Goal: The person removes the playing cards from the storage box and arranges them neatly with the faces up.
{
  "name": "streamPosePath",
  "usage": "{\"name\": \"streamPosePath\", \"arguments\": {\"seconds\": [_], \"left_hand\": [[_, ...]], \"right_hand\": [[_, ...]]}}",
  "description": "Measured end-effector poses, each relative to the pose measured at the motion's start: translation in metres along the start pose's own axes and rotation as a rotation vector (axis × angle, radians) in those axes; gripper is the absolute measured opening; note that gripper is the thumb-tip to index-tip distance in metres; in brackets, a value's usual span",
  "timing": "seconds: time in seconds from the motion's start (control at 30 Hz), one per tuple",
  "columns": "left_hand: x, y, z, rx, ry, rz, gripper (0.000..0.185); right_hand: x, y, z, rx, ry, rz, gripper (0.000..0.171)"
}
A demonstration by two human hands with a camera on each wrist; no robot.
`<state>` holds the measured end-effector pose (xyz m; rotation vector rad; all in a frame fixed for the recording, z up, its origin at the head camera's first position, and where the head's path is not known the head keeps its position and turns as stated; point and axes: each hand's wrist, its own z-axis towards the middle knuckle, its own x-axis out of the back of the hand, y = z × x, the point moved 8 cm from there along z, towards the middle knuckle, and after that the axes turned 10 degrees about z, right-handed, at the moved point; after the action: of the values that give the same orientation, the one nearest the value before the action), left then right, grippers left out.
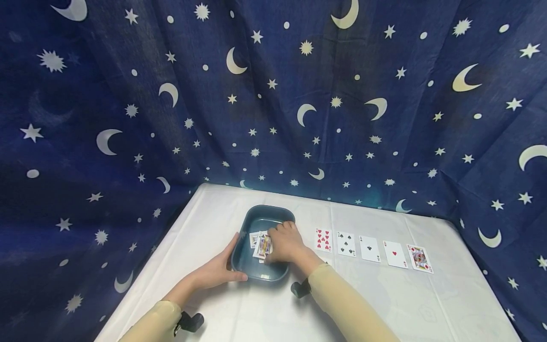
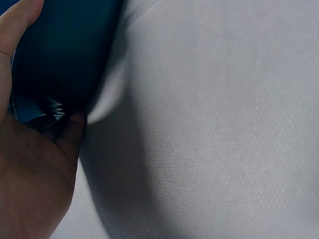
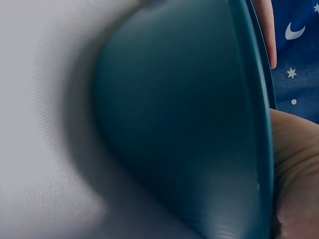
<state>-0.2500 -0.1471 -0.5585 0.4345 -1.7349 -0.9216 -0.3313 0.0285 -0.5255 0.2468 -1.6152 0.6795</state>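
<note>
Gripping tray (image 1: 268,213) rim, left hand (image 1: 219,269)

light: even, soft | shadows: faint | head: edges warped | wrist views: close, blurred

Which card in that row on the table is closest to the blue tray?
The nine of hearts, the row's leftmost card, lies just right of the blue tray; the other four run on rightwards.
</note>
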Motion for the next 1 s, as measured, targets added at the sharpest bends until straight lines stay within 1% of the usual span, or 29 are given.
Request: {"name": "streamPosePath", "arguments": {"seconds": [0.2, 0.43, 0.53, 0.63, 0.77, 0.9, 1.0], "left_hand": [[0.000, 0.002, 0.000, -0.001, 0.000, 0.005, 0.128], [0.002, 0.004, -0.001, -0.005, 0.003, 0.000, 0.127], [0.002, 0.005, -0.001, -0.013, 0.006, 0.004, 0.127], [0.002, 0.005, -0.001, -0.015, 0.003, 0.008, 0.127], [0.002, 0.003, 0.000, -0.007, 0.008, 0.018, 0.128], [0.002, 0.003, 0.000, 0.002, 0.011, 0.028, 0.129], [0.002, 0.004, 0.000, 0.006, 0.011, 0.027, 0.129]], "right_hand": [[0.004, 0.001, -0.002, 0.030, 0.037, 0.041, 0.091], [0.013, 0.002, -0.006, 0.046, 0.048, 0.118, 0.091], [0.020, 0.002, -0.010, 0.061, 0.068, 0.138, 0.091], [0.032, 0.004, -0.015, 0.069, 0.092, 0.168, 0.092], [0.054, 0.016, -0.025, 0.042, 0.116, 0.204, 0.093], [0.074, 0.036, -0.038, 0.001, 0.149, 0.210, 0.095], [0.085, 0.051, -0.049, -0.020, 0.171, 0.210, 0.095]]}}
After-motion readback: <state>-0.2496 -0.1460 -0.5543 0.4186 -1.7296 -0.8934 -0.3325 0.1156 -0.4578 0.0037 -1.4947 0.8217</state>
